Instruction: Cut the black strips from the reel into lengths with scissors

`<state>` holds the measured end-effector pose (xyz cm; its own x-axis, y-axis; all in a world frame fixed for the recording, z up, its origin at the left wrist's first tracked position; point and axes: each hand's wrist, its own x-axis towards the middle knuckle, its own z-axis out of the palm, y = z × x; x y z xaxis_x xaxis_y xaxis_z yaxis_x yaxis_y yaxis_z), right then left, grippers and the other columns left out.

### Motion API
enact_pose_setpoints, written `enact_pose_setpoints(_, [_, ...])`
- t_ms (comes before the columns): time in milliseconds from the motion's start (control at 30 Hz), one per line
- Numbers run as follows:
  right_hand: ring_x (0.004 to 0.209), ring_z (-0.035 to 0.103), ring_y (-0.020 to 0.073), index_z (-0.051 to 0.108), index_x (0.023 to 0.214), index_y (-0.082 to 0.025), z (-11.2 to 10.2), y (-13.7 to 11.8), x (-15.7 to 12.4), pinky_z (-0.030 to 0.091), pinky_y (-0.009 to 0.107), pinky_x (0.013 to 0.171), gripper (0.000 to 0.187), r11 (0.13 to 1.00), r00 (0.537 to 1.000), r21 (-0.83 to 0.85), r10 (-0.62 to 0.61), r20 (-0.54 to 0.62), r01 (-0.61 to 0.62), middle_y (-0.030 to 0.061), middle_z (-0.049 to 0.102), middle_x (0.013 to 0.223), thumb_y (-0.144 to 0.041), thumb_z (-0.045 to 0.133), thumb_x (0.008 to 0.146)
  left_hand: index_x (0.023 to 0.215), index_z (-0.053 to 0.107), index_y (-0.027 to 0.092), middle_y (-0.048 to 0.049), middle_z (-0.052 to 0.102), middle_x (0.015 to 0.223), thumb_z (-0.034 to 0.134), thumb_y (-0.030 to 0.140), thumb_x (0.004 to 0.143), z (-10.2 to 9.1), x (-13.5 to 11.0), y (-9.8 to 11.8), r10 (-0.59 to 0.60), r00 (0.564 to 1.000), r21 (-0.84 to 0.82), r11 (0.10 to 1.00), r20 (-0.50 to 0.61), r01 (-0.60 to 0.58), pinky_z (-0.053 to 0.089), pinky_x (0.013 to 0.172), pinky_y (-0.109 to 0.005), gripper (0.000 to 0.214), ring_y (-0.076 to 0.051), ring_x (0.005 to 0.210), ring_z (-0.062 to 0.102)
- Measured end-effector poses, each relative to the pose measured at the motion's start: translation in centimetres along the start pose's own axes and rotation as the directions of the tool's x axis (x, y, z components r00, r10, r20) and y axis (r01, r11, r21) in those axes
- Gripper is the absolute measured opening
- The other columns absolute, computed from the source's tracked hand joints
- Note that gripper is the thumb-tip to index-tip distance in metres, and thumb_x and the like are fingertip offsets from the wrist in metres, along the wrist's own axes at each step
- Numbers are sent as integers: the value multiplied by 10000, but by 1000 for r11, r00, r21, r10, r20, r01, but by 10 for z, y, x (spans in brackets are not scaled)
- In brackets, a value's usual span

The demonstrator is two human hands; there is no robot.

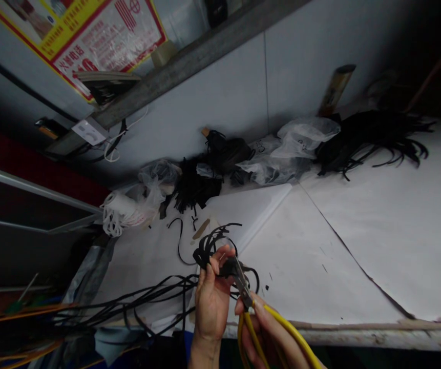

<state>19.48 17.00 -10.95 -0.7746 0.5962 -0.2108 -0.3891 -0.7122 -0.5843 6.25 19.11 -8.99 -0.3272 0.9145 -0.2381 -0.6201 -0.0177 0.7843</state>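
My left hand (214, 294) is closed around a bunch of black straps (205, 248), whose loops and loose ends stick out past my fingers. In my right hand (268, 333) is a pair of scissors (244, 292) with yellow handles and short metal blades. The blades reach up to the straps beside my left fingertips; whether they are open or closed on a strap I cannot make out. More long black straps (159, 294) trail off to the left from near my left wrist.
White sheets cover the table (358, 230). Along the wall lie a white cord roll (120, 205), black strap bundles (195, 187), clear plastic bags (300, 141) and a large black strap pile (370, 141). Above runs a grey ledge (205, 51). The table's front edge (358, 337) is close.
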Motion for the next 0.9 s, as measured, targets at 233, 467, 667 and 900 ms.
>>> enact_pose_setpoints(233, [454, 412, 65, 339, 1179, -139, -5, -2, 0, 312, 154, 427, 607, 999, 1000, 36, 2, -4, -2, 7, 535, 658, -677, 404, 907, 924, 646, 176, -112, 569, 1298, 538, 342, 908, 0, 4, 0, -14, 1000, 124, 992, 6, 13, 503, 877, -336, 198, -247, 1182, 531])
enact_pose_setpoints(467, [461, 400, 67, 363, 1129, -148, -9, -7, -3, 274, 152, 427, 607, 1000, 1000, -3, -10, 15, 10, 5, 522, 639, -705, 394, 891, 1171, 606, 180, -129, 503, 1367, 429, 353, 944, 2, 5, -2, -58, 997, 190, 981, 53, 47, 550, 701, -297, 335, -277, 1206, 486])
enact_pose_setpoints(667, [499, 393, 76, 352, 1204, -132, -11, -14, -9, 255, 173, 459, 718, 999, 999, -33, 41, -19, -41, 17, 531, 656, -745, 445, 841, 1132, 634, 131, -165, 570, 1269, 405, 313, 937, 4, 8, -6, -79, 985, 71, 995, 151, 69, 559, 686, -315, 351, -331, 1220, 483])
enact_pose_setpoints(900, [563, 438, 101, 197, 1331, -84, -12, -28, -18, 275, 205, 505, 847, 997, 999, -55, 44, -26, -45, 38, 542, 706, -729, 456, 848, 857, 672, 138, -147, 644, 1165, 458, 333, 911, 7, 9, -11, -124, 956, -74, 986, 266, 149, 536, 840, -444, 295, -341, 1137, 567])
